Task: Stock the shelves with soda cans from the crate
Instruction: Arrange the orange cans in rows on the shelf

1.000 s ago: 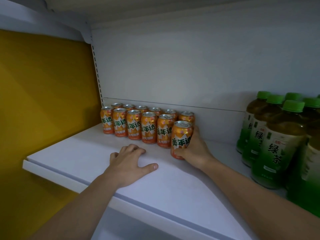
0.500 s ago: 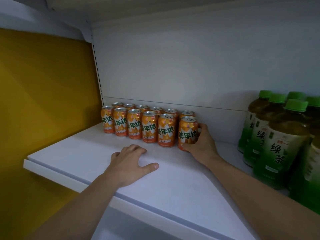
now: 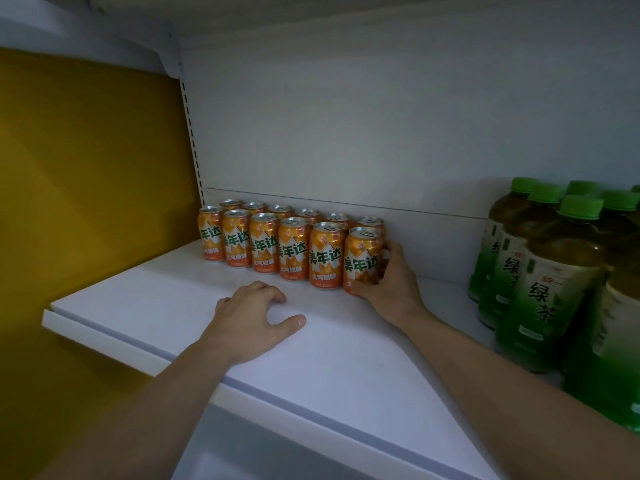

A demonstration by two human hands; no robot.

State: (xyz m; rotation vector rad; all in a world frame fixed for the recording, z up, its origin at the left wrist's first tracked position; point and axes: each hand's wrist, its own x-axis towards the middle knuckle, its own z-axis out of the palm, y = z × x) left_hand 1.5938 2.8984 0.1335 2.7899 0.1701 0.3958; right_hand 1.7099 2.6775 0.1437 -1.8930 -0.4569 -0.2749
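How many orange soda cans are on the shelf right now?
12. Six stand in the front row on the shelf, with the rightmost can gripped by the right hand. Six more form the back row, mostly only tops showing. Others could be hidden behind.

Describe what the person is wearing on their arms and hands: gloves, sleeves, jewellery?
Nothing that shows. The left hand and right hand are bare: no gloves, rings or watch visible. Both forearms are bare too, with no sleeve in view. The light is dim, so small details could escape.
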